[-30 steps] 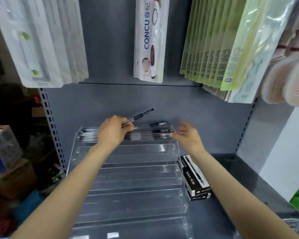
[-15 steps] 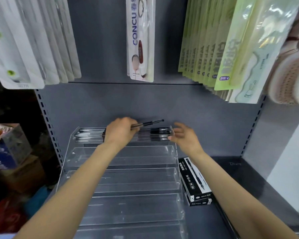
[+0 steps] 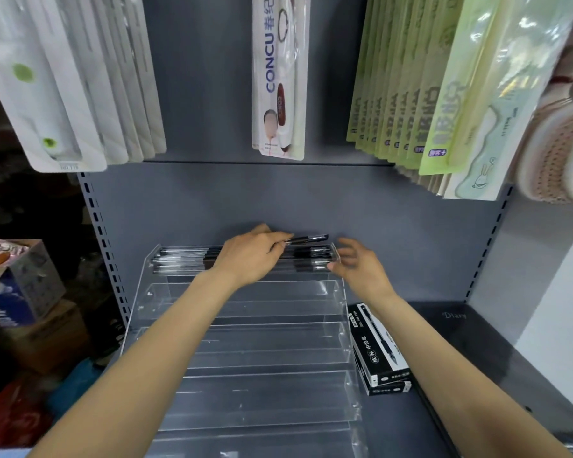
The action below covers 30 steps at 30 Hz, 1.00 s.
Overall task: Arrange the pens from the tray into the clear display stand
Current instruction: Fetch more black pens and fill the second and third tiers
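I am looking down at the clear display stand (image 3: 245,342), a stepped acrylic rack sitting on the grey shelf (image 3: 477,375). At about 12 o'clock on the stand, my left hand (image 3: 248,256) is hovering over the top tier with its fingers curled around a black pen (image 3: 306,239), which is lying nearly level and pointing toward 3 o'clock, just above the row. Under that hand, the other pens (image 3: 186,259) are lying lengthwise in the top tier, black caps toward the right end; the lower tiers are showing only clear plastic. At about 1 o'clock, my right hand (image 3: 361,269) is waiting just beside the right end of the top tier, fingers loosely spread and slightly bent, gripping nothing; I cannot tell whether a fingertip is touching the acrylic. At 3 o'clock of the stand, two black pen boxes (image 3: 377,352) are lying stacked just beside its right wall. Above, at 12 o'clock, a CONCU packet (image 3: 278,77) is hanging on the back panel, with white packets (image 3: 63,77) hanging at 10 o'clock and green packets (image 3: 427,87) at 2 o'clock.
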Tool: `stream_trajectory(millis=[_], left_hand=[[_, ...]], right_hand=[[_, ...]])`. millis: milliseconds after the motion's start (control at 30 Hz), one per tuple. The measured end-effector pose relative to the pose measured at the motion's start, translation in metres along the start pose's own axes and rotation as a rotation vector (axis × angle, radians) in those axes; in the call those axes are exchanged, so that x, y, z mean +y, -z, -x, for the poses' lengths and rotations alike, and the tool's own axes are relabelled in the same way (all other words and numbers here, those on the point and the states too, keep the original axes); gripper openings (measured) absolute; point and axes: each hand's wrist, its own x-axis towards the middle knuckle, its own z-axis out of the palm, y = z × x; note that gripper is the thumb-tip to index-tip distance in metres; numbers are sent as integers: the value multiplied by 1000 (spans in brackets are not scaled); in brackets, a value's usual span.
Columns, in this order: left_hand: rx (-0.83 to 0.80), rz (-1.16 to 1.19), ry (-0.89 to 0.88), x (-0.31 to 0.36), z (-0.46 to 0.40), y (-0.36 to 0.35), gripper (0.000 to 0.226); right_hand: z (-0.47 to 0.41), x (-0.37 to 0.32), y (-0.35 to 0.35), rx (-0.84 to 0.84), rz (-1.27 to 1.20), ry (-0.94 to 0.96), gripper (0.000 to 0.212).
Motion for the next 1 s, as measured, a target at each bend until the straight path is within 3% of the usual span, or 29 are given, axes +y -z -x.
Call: stream_trajectory(millis=[167,400,567,700,833,1000], left_hand=[[-35,40,-53,-1,-7,-8,36],[59,59,-69,-6,-12,-15,29],[124,76,-187,-18,6,-17,27],[62,-28,-204,-22,14,-18,34],[64,-68,-204,-18,14,-21,39],[171,76,-196,-20,21,-18,30]], right_hand=[[0,-1,1,-26,5,-4,60],[0,1,1,-8,-9,-5,59],[2,1,0,-1,-3,-6,54],[6,1,-4,54,-1,4,37],[11,-2,-9,112,9,-6,34],[26,-11,-19,233,151,21,35]])
